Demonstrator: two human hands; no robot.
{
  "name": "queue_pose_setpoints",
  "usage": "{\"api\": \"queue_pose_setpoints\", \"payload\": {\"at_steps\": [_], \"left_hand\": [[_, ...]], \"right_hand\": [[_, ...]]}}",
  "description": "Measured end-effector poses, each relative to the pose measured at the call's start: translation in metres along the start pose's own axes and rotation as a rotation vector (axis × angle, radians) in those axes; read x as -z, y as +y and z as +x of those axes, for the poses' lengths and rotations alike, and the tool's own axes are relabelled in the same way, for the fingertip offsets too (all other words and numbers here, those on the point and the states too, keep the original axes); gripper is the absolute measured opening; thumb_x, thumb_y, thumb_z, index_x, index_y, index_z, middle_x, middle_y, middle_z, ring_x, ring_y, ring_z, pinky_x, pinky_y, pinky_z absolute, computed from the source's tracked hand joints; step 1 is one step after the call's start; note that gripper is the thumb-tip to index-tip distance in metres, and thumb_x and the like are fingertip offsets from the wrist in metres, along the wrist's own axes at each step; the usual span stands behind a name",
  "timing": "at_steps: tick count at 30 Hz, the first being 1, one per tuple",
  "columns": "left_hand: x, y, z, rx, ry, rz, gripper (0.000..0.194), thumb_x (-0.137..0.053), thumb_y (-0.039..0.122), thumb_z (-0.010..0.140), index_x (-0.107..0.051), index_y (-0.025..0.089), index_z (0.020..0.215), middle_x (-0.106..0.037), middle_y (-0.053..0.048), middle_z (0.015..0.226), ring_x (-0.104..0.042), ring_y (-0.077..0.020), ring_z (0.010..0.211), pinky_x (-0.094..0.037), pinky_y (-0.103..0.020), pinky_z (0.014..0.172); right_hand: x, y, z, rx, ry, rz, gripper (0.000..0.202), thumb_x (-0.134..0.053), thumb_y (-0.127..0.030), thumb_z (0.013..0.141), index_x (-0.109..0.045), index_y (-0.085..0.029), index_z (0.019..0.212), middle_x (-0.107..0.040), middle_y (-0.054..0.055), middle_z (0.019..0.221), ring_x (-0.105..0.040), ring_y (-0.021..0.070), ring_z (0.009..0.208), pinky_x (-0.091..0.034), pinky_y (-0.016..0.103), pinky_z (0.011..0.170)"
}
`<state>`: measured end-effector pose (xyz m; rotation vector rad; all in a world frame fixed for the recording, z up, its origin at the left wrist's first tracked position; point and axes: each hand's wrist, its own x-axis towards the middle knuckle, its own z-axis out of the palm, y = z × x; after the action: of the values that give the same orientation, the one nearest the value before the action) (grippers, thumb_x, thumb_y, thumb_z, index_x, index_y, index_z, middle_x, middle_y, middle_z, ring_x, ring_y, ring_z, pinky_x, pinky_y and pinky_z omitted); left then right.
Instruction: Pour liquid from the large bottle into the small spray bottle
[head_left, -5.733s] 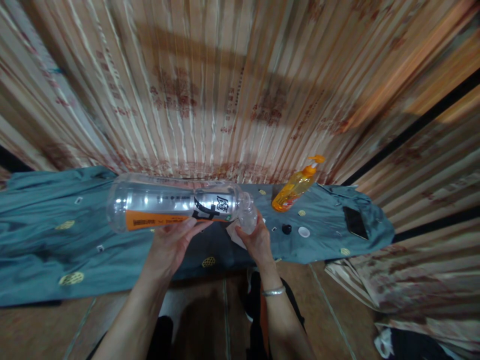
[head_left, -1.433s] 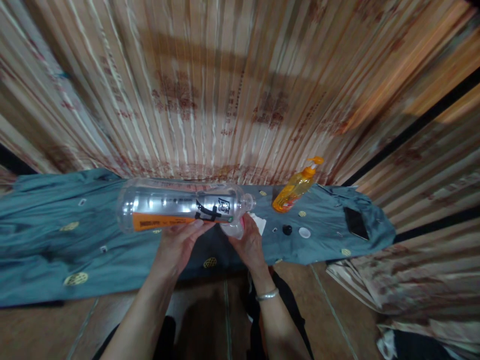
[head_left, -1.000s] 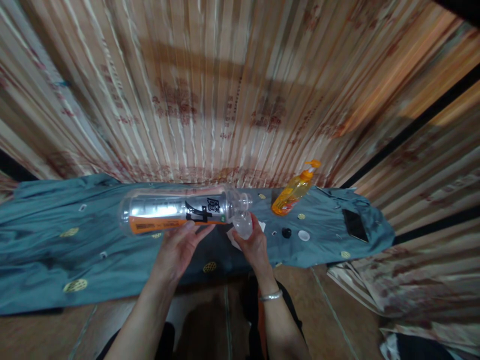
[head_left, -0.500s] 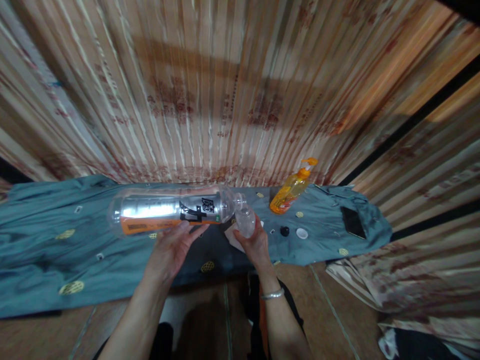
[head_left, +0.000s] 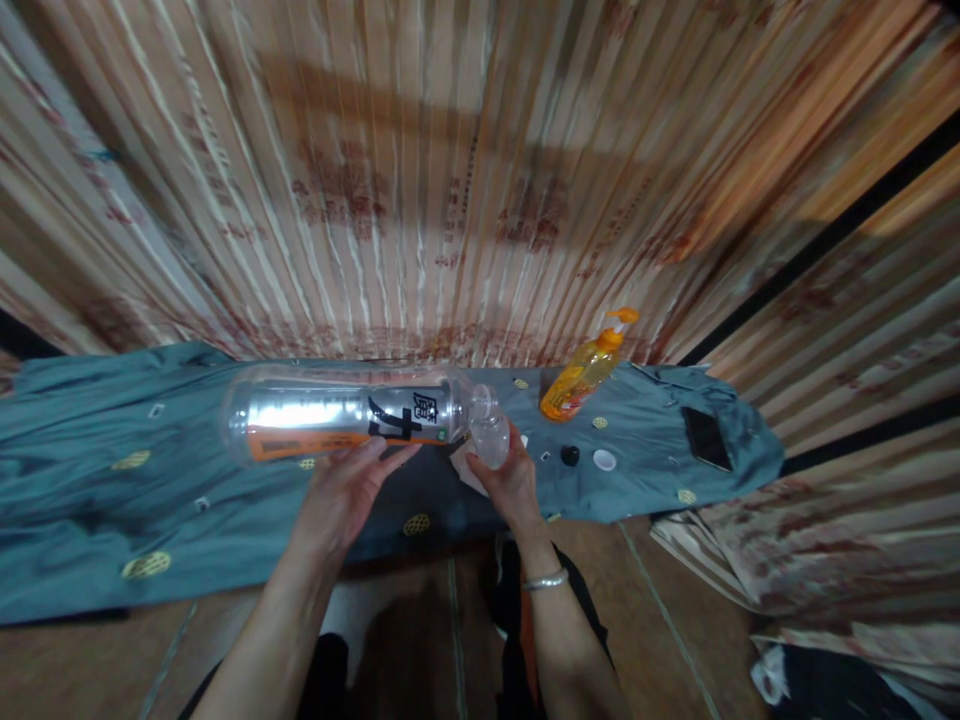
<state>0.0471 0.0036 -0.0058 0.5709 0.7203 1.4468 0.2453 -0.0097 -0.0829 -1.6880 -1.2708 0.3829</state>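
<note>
Head view: my left hand (head_left: 341, 495) cradles the big clear bottle (head_left: 345, 422) from below, fingers curled against its side, above the blue cloth (head_left: 112, 500). It lies level, long axis left to right, base left, neck right. My right hand (head_left: 514, 485) grips a small clear bottle (head_left: 491, 440), touching the big one's mouth. Farther right stand an orange pump bottle (head_left: 585, 370), a phone (head_left: 707, 438) and two caps (head_left: 587, 458).

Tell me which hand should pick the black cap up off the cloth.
Probably the right hand: the black cap lies just to its right, though it holds a small clear bottle. The left hand supports the large bottle.
</note>
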Motion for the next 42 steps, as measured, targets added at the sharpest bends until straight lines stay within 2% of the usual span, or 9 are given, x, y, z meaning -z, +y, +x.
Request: {"api": "queue_pose_setpoints", "payload": {"at_steps": [10,16,23,27,31,36,42], "left_hand": [[0.006,0.002,-0.001,-0.012,-0.023,0.033,0.020,-0.084,0.011,0.059,-0.068,0.021,0.065,-0.074,0.004,0.068,-0.073,-0.0234,0.081,-0.053,-0.062,0.096],[0.004,0.004,-0.002,-0.043,-0.014,0.054,0.025,-0.086,0.012,0.056,-0.071,0.023,0.071,-0.075,0.005,0.068,-0.073,-0.0216,0.075,-0.061,-0.052,0.084],[0.003,0.011,-0.002,-0.068,-0.029,0.065,0.040,-0.089,0.014,0.051,-0.074,0.026,0.087,-0.077,0.003,0.072,-0.074,-0.0229,0.074,-0.065,-0.045,0.076],[0.005,0.013,-0.001,-0.068,-0.022,0.081,0.047,-0.090,0.013,0.051,-0.074,0.027,0.092,-0.079,0.001,0.080,-0.075,-0.0278,0.083,-0.064,-0.047,0.078],[0.003,0.015,-0.002,-0.077,-0.004,0.084,0.047,-0.092,0.015,0.047,-0.073,0.029,0.088,-0.079,0.001,0.081,-0.075,-0.0291,0.084,-0.065,-0.049,0.077],[0.001,0.017,-0.002,-0.085,0.016,0.115,0.049,-0.091,0.016,0.046,-0.074,0.028,0.090,-0.079,0.001,0.081,-0.074,-0.0285,0.080,-0.057,-0.062,0.089],[0.001,0.018,-0.002,-0.091,-0.013,0.129,0.044,-0.091,0.017,0.048,-0.074,0.027,0.087,-0.074,0.003,0.063,-0.073,-0.0247,0.072,-0.062,-0.054,0.080]], "right_hand": [[0.002,0.003,0.000,0.018,-0.001,-0.003,0.067,-0.076,-0.028,0.071,-0.054,-0.017,0.133,-0.072,0.012,0.117,-0.069,0.0296,0.106,-0.057,0.041,0.090],[0.000,0.003,-0.001,0.033,0.012,-0.018,0.066,-0.075,-0.029,0.071,-0.055,-0.016,0.132,-0.071,0.013,0.117,-0.068,0.0292,0.107,-0.056,0.041,0.092],[-0.006,0.006,-0.003,0.058,0.042,-0.059,0.069,-0.075,-0.029,0.070,-0.053,-0.013,0.133,-0.069,0.015,0.121,-0.066,0.0301,0.113,-0.054,0.042,0.095],[-0.008,0.007,-0.004,0.076,0.043,-0.068,0.069,-0.075,-0.029,0.070,-0.052,-0.015,0.133,-0.069,0.015,0.121,-0.065,0.0305,0.114,-0.054,0.044,0.096],[-0.008,0.008,-0.004,0.069,0.045,-0.080,0.071,-0.075,-0.031,0.070,-0.051,-0.013,0.135,-0.067,0.017,0.123,-0.064,0.0315,0.116,-0.053,0.046,0.097],[-0.009,0.011,-0.004,0.106,0.050,-0.080,0.069,-0.074,-0.030,0.071,-0.051,-0.015,0.135,-0.068,0.015,0.122,-0.064,0.0307,0.115,-0.054,0.046,0.097],[-0.008,0.007,-0.005,0.126,0.025,-0.072,0.065,-0.074,-0.033,0.074,-0.053,-0.015,0.133,-0.067,0.016,0.123,-0.065,0.0301,0.114,-0.054,0.045,0.096]]}}
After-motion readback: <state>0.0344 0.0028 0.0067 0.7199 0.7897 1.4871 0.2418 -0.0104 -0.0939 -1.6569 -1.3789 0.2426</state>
